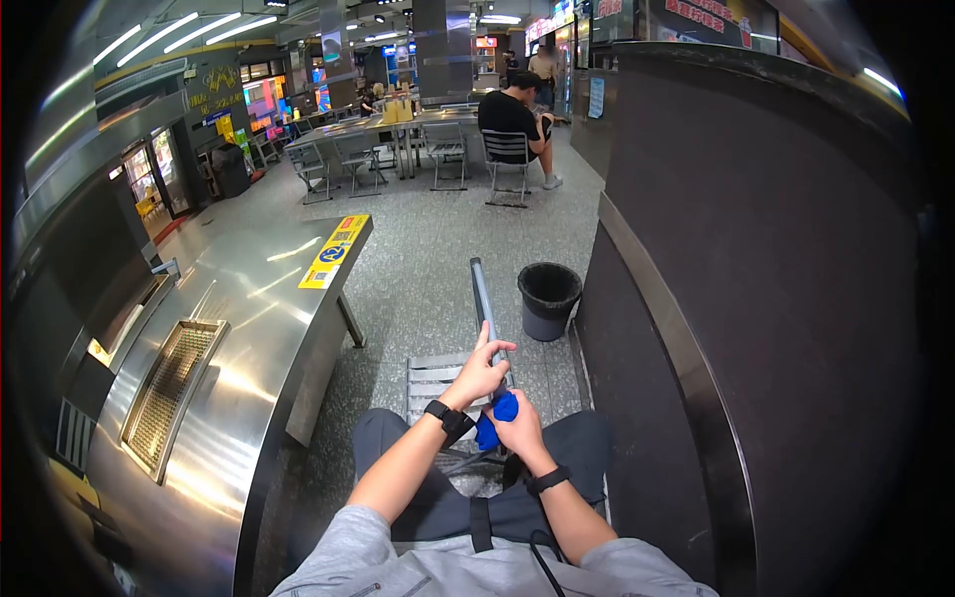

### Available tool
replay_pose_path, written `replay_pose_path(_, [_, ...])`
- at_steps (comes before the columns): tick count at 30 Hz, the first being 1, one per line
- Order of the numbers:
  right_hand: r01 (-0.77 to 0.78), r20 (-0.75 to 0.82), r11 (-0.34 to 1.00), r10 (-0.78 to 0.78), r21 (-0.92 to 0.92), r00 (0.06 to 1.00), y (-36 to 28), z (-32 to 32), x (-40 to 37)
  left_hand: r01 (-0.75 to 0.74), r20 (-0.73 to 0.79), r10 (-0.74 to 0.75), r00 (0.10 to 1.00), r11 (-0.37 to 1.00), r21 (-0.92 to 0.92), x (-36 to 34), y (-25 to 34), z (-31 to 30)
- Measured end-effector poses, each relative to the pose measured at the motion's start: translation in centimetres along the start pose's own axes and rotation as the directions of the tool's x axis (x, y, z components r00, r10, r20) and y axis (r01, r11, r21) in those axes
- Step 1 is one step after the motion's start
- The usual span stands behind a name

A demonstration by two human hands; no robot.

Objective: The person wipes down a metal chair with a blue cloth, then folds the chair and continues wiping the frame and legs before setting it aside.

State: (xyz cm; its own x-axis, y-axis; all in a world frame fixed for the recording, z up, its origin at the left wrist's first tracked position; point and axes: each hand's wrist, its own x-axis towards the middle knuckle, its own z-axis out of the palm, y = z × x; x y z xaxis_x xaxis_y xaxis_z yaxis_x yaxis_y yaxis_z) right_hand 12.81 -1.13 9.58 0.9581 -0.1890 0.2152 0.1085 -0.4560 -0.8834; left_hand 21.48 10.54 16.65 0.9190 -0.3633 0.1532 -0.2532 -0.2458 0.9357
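A long grey pole [483, 298] with a dark strip along it points forward and up from between my knees. Around its lower part, my right hand [519, 426] is closed, with a blue cloth [504, 406] bunched under the fingers and hanging to the left. Just above, my left hand [481, 370] lies against the pole with its index finger stretched up and other fingers apart. Whether its palm presses on the pole is hidden. Below the hands, a slatted metal chair [428, 383] stands partly covered by my left forearm.
On the left is a steel counter [239, 348] with a metal grate [174, 398] and a yellow label [335, 253]. A black bin [549, 298] stands beside the dark partition [736, 249]. Ahead, a seated person [511, 119] is near tables and folding chairs [444, 154].
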Motion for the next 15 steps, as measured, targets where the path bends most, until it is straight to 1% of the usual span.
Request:
replay_pose_path(1, [-0.002,0.003,1.000,0.002,0.018,1.000,-0.3,-0.3,0.2,0.005,0.003,-0.005,1.000,1.000,-0.005,0.0,0.0,0.0])
replay_pose_path(3, [0.000,0.007,0.999,-0.001,0.042,1.000,-0.4,-0.4,0.1,0.013,-0.001,-0.013,1.000,0.999,0.043,-0.3,0.5,-0.2])
replay_pose_path(5, [0.018,0.008,0.999,-0.018,0.049,1.000,-0.1,-0.5,0.1,-0.005,-0.007,0.006,1.000,0.997,0.071,-0.3,0.7,-0.2])
replay_pose_path(7, [0.003,0.007,0.996,-0.003,0.084,1.000,-0.3,-0.6,-0.2,-0.034,-0.002,0.034,0.999,0.995,0.089,-0.6,0.6,-0.1])
replay_pose_path(8, [-0.008,0.007,0.995,0.007,0.103,1.000,-0.6,-0.6,-0.6,0.004,0.027,-0.006,1.000,0.998,0.069,-0.8,0.5,-0.4])
replay_pose_path(10, [-0.003,0.007,0.994,0.003,0.113,1.000,-1.0,-0.6,-1.1,0.079,0.088,-0.081,0.993,0.997,0.027,-1.7,2.3,-0.8])
replay_pose_path(11, [-0.001,0.006,0.993,0.000,0.116,1.000,-1.2,-0.7,-1.3,0.006,0.079,-0.007,0.997,1.000,0.014,-1.5,1.0,-0.8])
replay_pose_path(14, [-0.099,0.119,0.953,0.067,0.287,0.991,-2.2,-0.4,-1.4,-0.034,0.136,0.034,0.990,0.999,0.000,-1.4,0.4,-1.9])
replay_pose_path(15, [-0.102,0.145,0.927,0.052,0.361,0.988,-2.4,-0.2,-1.3,0.070,0.183,-0.071,0.981,0.997,0.011,-2.3,2.9,-2.6])
